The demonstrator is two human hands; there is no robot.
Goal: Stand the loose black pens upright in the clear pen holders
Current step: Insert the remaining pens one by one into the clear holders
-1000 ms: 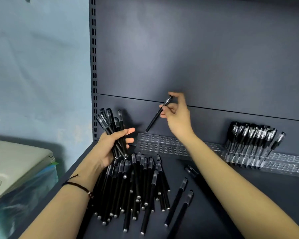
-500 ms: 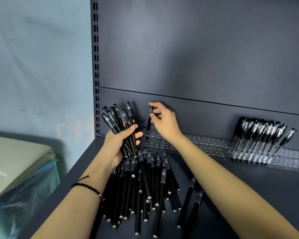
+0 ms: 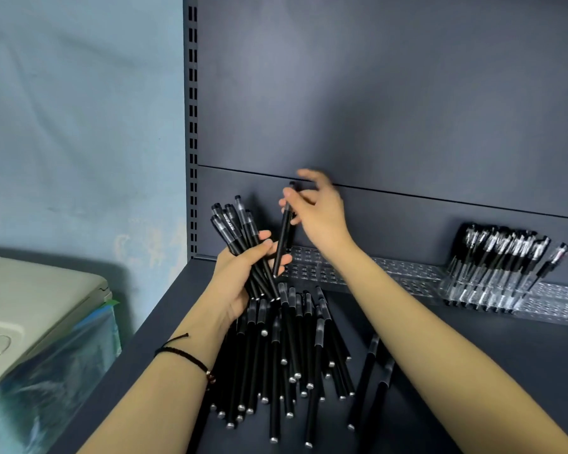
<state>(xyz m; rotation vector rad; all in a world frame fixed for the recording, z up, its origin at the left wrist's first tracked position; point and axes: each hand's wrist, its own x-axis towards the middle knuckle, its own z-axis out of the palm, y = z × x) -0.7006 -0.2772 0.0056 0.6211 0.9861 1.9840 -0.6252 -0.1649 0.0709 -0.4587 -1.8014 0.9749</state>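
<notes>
My right hand (image 3: pixel 318 213) pinches one black pen (image 3: pixel 283 237) near its top, almost upright, by the clear pen holders (image 3: pixel 325 271). My left hand (image 3: pixel 240 276) grips a pen bundle (image 3: pixel 236 231). Loose pens (image 3: pixel 289 348) lie heaped on the shelf (image 3: pixel 473 371).

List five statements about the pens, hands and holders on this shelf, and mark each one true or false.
1. The left hand grips a bundle of pens. True.
2. The right hand is empty. False: it pinches a single pen.
3. Standing pens fill part of the right holder. True.
4. No pens lie on the shelf. False: a loose pile lies below the hands.
5. The holder section beneath the right hand is full. False: it looks empty.
</notes>
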